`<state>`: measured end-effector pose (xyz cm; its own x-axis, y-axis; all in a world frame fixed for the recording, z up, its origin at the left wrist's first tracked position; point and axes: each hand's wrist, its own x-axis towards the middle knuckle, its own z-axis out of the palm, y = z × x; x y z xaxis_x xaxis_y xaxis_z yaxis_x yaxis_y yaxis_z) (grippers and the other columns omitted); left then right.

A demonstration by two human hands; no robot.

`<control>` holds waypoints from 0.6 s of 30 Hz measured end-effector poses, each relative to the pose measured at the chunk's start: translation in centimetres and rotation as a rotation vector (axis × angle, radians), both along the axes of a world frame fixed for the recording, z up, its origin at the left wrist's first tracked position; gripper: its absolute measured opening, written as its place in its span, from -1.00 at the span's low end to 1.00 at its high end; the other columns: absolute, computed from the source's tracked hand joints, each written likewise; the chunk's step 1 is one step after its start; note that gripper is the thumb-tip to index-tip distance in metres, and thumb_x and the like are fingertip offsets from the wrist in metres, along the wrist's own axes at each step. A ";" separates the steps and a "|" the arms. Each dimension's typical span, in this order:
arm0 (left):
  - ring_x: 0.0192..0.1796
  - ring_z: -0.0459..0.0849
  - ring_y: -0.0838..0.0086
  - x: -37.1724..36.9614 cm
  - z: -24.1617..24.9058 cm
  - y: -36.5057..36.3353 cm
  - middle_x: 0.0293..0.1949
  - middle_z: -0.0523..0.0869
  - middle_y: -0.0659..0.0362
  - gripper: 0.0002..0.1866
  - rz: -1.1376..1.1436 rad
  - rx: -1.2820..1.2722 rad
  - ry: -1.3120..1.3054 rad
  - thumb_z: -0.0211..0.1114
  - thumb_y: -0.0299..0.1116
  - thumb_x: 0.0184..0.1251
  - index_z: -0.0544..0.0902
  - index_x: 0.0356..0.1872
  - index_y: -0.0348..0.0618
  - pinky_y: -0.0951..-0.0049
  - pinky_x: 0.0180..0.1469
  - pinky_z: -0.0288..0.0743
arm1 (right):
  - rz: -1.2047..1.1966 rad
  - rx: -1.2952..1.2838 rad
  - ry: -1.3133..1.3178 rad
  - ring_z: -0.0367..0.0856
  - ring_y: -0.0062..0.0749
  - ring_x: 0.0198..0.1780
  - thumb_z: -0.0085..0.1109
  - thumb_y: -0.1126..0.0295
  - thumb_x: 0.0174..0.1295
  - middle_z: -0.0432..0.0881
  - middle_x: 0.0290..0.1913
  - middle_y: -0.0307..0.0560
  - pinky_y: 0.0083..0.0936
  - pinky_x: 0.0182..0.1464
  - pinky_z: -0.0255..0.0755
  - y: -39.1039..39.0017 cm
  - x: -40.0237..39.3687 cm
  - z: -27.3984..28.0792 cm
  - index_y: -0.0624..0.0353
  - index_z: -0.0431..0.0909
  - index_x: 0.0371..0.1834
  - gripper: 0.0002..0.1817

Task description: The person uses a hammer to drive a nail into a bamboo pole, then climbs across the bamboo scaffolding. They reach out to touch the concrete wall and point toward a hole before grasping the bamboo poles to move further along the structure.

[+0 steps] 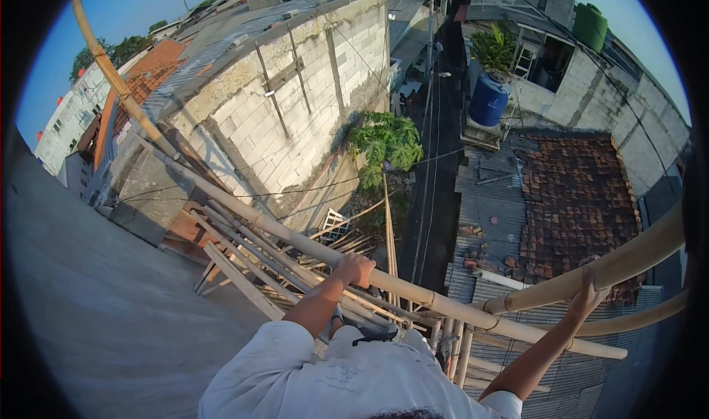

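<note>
My left hand (357, 270) is closed over a long bamboo pole (439, 303) that runs slantwise across the view in front of my body. On the right, my right hand (588, 295) grips a thicker bamboo pole (641, 260) from below, its fingers partly hidden by the pole. The two poles meet or cross between my hands. Below lie several more bamboo poles (255, 253) of the scaffold, and part of one foot (337, 321) shows among them. A plank (240, 282) slants beside these poles at the left.
A smooth grey wall (111, 293) rises close at the left. Far below, a narrow alley (439, 146) runs between a block wall (295, 101) and a corrugated roof (480, 197) with tiles (576, 190). Thin wires (427, 220) cross the gap. An upright bamboo pole (122, 87) stands at upper left.
</note>
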<state>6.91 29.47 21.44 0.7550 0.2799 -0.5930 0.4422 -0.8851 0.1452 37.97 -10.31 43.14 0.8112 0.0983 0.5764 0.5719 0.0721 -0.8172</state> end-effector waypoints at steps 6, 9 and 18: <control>0.19 0.60 0.14 -0.2 -0.1 -0.1 0.05 0.68 0.08 -0.43 0.006 0.023 -0.040 0.49 -0.09 -0.04 0.60 0.06 -0.02 0.07 0.27 0.43 | 0.004 -0.007 -0.009 0.54 -0.38 -0.13 0.33 0.41 0.05 0.59 -0.16 -0.06 -0.42 0.06 0.43 0.2 -0.3 0.5 0.38 0.42 0.10 -0.46; 0.17 0.61 0.15 -0.1 -0.3 -0.1 0.03 0.70 0.07 -0.43 -0.013 0.034 -0.023 0.49 -0.09 -0.04 0.61 0.05 -0.01 0.08 0.26 0.44 | 0.018 0.010 -0.003 0.54 -0.38 -0.14 0.33 0.42 0.05 0.59 -0.16 -0.07 -0.42 0.05 0.43 0.1 -0.2 0.4 0.37 0.42 0.09 -0.48; 0.19 0.59 0.11 -0.3 -1.3 0.4 0.04 0.68 0.03 -0.37 -0.044 0.028 -0.043 0.46 0.00 -0.02 0.56 0.09 -0.06 0.04 0.22 0.42 | 0.025 -0.001 -0.002 0.54 -0.38 -0.17 0.30 0.45 0.03 0.57 -0.19 -0.05 -0.42 0.02 0.45 0.1 -0.3 0.4 0.40 0.32 0.22 -0.36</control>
